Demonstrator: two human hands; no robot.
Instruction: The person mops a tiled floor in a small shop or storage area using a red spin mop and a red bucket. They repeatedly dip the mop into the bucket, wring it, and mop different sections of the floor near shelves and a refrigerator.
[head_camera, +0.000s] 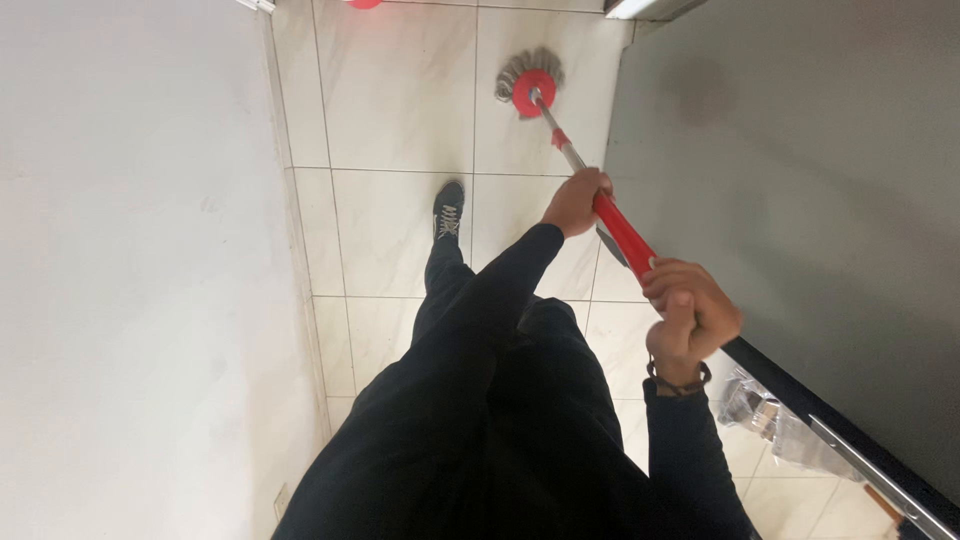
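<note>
A red-handled mop (600, 200) is gripped by both fists: the left hand (577, 200) lower on the shaft, the right hand (690, 315) closed around its top end. Its round head (530, 85) rests on the pale tiled floor (400, 100), ahead of a grey shoe (448, 210), in a narrow passage bounded by a white wall (130, 270) and a dark cabinet front (800, 200).

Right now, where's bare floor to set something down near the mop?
Bare tile left of the mop head, running to the white wall; more between mop head and shoe. Crowded by the dark counter: left hand and right hand grip the handle there.
</note>
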